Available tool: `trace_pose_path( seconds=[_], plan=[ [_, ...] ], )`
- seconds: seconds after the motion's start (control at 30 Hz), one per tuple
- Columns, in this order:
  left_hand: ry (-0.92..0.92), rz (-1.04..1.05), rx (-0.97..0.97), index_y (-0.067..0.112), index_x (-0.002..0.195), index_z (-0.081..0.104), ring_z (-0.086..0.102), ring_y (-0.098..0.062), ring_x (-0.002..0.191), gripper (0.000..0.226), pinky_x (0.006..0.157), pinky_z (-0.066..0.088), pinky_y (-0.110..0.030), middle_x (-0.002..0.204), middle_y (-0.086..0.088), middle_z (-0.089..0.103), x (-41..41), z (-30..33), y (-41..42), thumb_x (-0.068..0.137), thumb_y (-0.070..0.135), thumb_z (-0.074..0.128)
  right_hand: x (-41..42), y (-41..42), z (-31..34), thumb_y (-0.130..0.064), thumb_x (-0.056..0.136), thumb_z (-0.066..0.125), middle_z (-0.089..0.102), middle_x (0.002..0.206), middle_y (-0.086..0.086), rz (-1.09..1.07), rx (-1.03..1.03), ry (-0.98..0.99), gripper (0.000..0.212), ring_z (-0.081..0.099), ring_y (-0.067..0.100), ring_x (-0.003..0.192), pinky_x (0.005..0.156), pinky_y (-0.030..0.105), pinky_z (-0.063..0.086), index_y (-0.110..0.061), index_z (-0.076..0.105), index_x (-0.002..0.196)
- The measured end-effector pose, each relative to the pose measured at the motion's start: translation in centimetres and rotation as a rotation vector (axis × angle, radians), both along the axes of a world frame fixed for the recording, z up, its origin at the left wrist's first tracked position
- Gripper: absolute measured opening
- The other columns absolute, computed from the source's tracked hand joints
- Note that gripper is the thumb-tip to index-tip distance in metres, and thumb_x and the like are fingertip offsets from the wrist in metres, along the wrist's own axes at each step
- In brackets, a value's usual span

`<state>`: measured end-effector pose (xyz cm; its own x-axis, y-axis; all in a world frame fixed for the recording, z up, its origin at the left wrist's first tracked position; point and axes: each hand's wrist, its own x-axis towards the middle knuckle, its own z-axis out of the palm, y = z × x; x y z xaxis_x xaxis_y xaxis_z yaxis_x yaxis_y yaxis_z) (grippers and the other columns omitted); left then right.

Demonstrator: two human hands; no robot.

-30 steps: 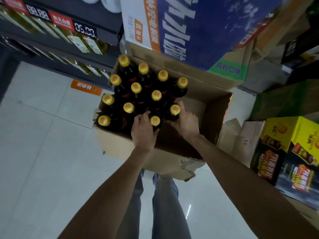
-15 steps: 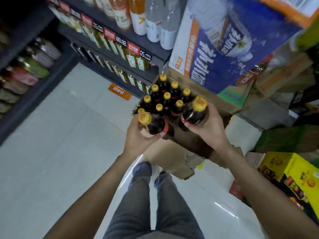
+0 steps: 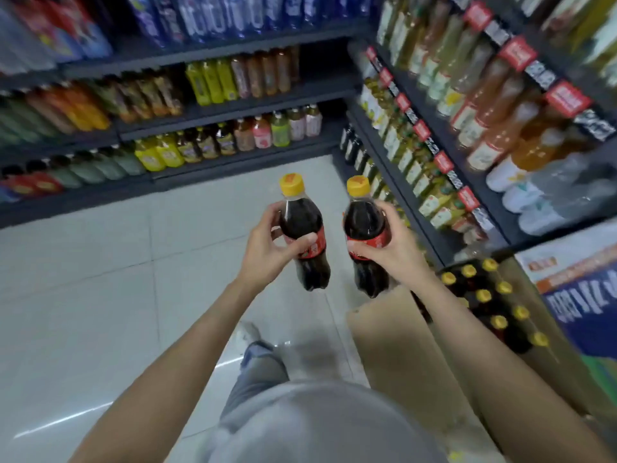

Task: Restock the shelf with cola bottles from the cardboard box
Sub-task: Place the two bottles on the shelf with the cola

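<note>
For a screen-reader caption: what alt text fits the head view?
A person's left hand and right hand each hold an upright yellow-capped cola bottle (left bottle, right bottle) above a tiled floor, facing drink shelves, with the cardboard box of bottles at right.

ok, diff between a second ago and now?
Both hands went from reaching among the capped bottles in the box to lifting one out each: left hand grips a cola bottle, right hand grips another, both raised over the floor facing the shelves. Unchanged: remaining bottles stand in the cardboard box.
</note>
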<state>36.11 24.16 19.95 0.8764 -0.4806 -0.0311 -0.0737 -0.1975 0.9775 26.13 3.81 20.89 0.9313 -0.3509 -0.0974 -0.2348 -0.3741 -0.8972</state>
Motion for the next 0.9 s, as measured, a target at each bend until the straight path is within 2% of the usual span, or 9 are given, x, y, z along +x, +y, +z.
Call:
trace_pose_path(
  seconds=[0.07, 0.17, 0.33, 0.43, 0.5, 0.57, 0.7, 0.8, 0.9],
  plan=[
    [-0.094, 0.06, 0.029, 0.023, 0.121, 0.049, 0.059, -0.002, 0.1, 0.062, 0.09, 0.047, -0.023, 0.11, 0.01, 0.062, 3.7, 0.8, 4.1, 0.068, 0.049, 0.069, 5.5, 3.8, -0.2, -0.028, 0.07, 0.083, 0.059, 0.115, -0.015, 0.049, -0.011, -0.008, 0.068, 0.055, -0.003, 0.107, 0.09, 0.012, 0.042, -0.028, 0.045, 0.127],
    [-0.192, 0.176, 0.06, 0.029, 0.125, 0.046, 0.058, -0.012, 0.109, 0.061, 0.094, 0.047, -0.035, 0.117, 0.007, 0.062, 9.2, 2.3, 10.0, 0.072, 0.054, 0.063, 13.3, 9.7, -0.1, -0.02, 0.072, 0.082, 0.058, 0.107, -0.021, 0.062, 0.038, -0.05, 0.063, 0.053, -0.02, 0.095, 0.081, 0.002, 0.04, -0.025, 0.047, 0.125],
    [-0.216, 0.371, 0.03, 0.04, 0.117, 0.046, 0.062, -0.003, 0.098, 0.053, 0.087, 0.05, -0.03, 0.106, 0.016, 0.064, 18.9, 5.6, 19.1, 0.069, 0.056, 0.063, 26.5, 18.3, 1.1, -0.015, 0.074, 0.079, 0.059, 0.103, -0.023, 0.138, 0.123, -0.126, 0.057, 0.055, -0.02, 0.09, 0.075, 0.001, 0.04, -0.029, 0.049, 0.121],
    [-0.258, 0.491, 0.048, 0.04, 0.108, 0.047, 0.063, -0.001, 0.092, 0.055, 0.08, 0.05, -0.024, 0.1, 0.014, 0.065, 25.3, 7.5, 23.7, 0.061, 0.057, 0.071, 34.5, 22.5, 3.1, -0.017, 0.074, 0.08, 0.058, 0.104, -0.022, 0.23, 0.129, -0.158, 0.058, 0.056, -0.01, 0.092, 0.074, 0.0, 0.04, -0.028, 0.047, 0.121],
    [-0.327, 0.572, 0.093, 0.038, 0.106, 0.047, 0.063, -0.003, 0.09, 0.064, 0.08, 0.049, -0.023, 0.098, 0.014, 0.065, 29.6, 8.6, 26.4, 0.053, 0.058, 0.078, 40.0, 25.0, 4.3, -0.018, 0.07, 0.083, 0.059, 0.106, -0.014, 0.264, 0.12, -0.193, 0.062, 0.057, 0.003, 0.098, 0.078, 0.004, 0.04, -0.022, 0.047, 0.12],
    [-0.392, 0.622, 0.151, 0.038, 0.102, 0.046, 0.061, -0.002, 0.087, 0.067, 0.075, 0.047, -0.017, 0.095, 0.016, 0.063, 34.0, 9.5, 28.7, 0.05, 0.054, 0.085, 45.5, 27.3, 5.7, -0.018, 0.065, 0.086, 0.059, 0.111, -0.006, 0.289, 0.121, -0.227, 0.068, 0.056, 0.009, 0.104, 0.084, 0.014, 0.039, -0.017, 0.046, 0.121],
    [-0.484, 0.73, 0.238, 0.03, 0.104, 0.044, 0.056, 0.01, 0.088, 0.068, 0.072, 0.041, -0.006, 0.094, 0.022, 0.057, 43.1, 11.1, 32.7, 0.054, 0.044, 0.089, 56.5, 31.2, 7.6, -0.025, 0.062, 0.088, 0.06, 0.108, -0.008, 0.408, 0.091, -0.324, 0.062, 0.057, 0.011, 0.103, 0.083, 0.02, 0.039, -0.026, 0.048, 0.11],
    [-0.567, 0.808, 0.237, 0.027, 0.108, 0.048, 0.057, 0.007, 0.091, 0.07, 0.077, 0.045, -0.012, 0.101, 0.02, 0.059, 50.1, 12.7, 35.5, 0.055, 0.048, 0.087, 65.0, 34.0, 9.0, -0.036, 0.061, 0.087, 0.06, 0.111, -0.008, 0.506, 0.094, -0.416, 0.063, 0.057, 0.011, 0.105, 0.086, 0.023, 0.042, -0.032, 0.047, 0.11],
    [-0.713, 0.867, 0.303, 0.021, 0.115, 0.053, 0.058, 0.0, 0.098, 0.072, 0.086, 0.049, -0.021, 0.108, 0.016, 0.061, 56.8, 14.9, 38.1, 0.058, 0.054, 0.083, 72.9, 36.9, 11.5, -0.03, 0.065, 0.086, 0.059, 0.113, -0.008, 0.577, 0.105, -0.483, 0.063, 0.057, 0.009, 0.107, 0.088, 0.021, 0.042, -0.03, 0.046, 0.114]
  ],
)
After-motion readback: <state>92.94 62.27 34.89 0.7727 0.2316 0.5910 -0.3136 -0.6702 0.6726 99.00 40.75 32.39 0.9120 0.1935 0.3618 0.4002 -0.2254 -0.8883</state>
